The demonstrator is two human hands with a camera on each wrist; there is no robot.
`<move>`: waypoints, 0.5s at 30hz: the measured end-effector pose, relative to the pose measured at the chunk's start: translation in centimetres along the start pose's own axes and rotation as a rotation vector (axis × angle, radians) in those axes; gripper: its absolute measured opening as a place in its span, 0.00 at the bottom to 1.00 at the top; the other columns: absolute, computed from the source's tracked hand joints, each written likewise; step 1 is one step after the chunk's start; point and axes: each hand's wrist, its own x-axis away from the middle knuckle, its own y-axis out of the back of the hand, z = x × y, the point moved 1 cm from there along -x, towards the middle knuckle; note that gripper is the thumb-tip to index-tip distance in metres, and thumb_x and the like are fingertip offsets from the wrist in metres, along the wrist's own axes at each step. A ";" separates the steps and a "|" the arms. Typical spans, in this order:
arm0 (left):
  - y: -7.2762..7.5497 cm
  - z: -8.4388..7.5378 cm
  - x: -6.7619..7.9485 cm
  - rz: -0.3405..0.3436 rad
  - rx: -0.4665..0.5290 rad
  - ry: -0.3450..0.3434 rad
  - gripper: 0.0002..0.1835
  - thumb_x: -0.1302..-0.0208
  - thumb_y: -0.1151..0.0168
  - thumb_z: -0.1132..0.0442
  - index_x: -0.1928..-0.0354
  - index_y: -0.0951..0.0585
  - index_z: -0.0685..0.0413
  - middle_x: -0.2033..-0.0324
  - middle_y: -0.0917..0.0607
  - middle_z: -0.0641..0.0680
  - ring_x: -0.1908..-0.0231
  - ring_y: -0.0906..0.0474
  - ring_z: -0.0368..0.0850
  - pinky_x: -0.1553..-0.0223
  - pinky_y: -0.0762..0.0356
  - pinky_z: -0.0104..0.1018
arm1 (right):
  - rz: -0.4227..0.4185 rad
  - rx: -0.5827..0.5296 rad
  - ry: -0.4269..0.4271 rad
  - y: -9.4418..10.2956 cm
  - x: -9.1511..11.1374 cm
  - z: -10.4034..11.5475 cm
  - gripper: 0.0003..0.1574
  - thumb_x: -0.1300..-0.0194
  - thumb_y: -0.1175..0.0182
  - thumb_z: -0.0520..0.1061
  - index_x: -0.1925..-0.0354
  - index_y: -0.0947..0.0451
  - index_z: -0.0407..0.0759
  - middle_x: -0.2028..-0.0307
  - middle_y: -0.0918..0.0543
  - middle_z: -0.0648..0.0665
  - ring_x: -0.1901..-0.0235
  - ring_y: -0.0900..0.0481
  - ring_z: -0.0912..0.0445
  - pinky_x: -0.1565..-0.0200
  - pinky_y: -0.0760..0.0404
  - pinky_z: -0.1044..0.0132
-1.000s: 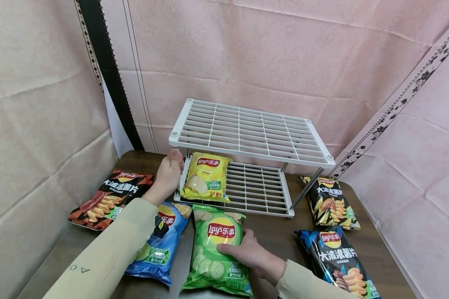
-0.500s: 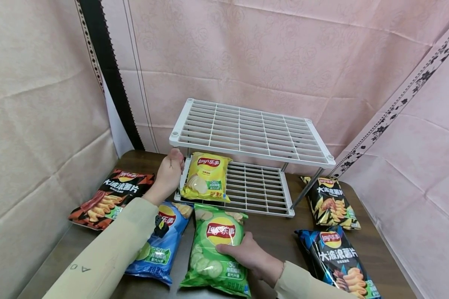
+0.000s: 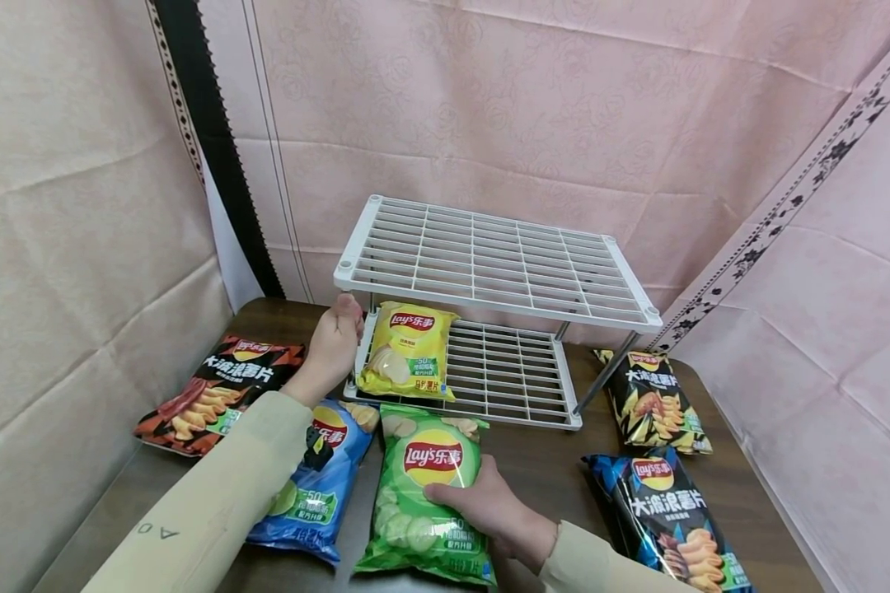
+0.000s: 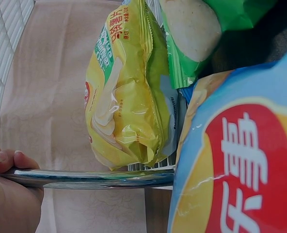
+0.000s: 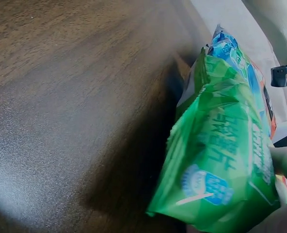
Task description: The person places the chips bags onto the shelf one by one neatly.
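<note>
My left hand [image 3: 335, 342] grips the front left chrome post [image 4: 104, 178] of a white two-tier wire rack [image 3: 489, 257], fingers and thumb curled round it in the left wrist view. A yellow Lay's chip bag [image 3: 408, 350] leans on the lower tier, just right of that post. In front of the rack, my right hand [image 3: 493, 506] holds a green Lay's chip bag [image 3: 423, 502] by its right side, thumb across the face. The right wrist view shows a dark shadow beside this green bag's lower edge; the fingers behind the bag are mostly hidden.
A blue chip bag [image 3: 319, 486] lies under my left forearm, and a red-black bag [image 3: 218, 395] sits farther left. On the right are a black-yellow bag [image 3: 656, 403] and a black-blue bag [image 3: 667, 519]. Pink cloth [image 3: 534, 107] walls the brown table [image 3: 549, 461].
My right hand and the green bag have shifted slightly left, the bag's bottom swinging a little that way. My left hand stays on the post.
</note>
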 end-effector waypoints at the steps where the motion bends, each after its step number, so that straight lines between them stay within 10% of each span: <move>1: 0.0 0.0 0.0 0.002 0.001 0.002 0.35 0.28 0.79 0.35 0.73 0.36 0.57 0.78 0.34 0.58 0.76 0.35 0.55 0.71 0.39 0.41 | 0.002 -0.018 0.003 0.0 0.0 0.0 0.54 0.47 0.26 0.49 0.38 0.53 0.34 0.53 0.27 0.35 0.64 0.18 0.49 0.63 0.18 0.54; 15: 0.2 -0.2 0.1 0.016 -0.015 -0.001 0.34 0.27 0.79 0.37 0.73 0.36 0.58 0.78 0.34 0.58 0.77 0.35 0.56 0.73 0.38 0.40 | -0.001 -0.043 0.012 1.6 0.2 -1.2 0.59 0.45 0.28 0.57 0.33 0.53 0.34 0.48 0.30 0.35 0.59 0.20 0.50 0.61 0.19 0.54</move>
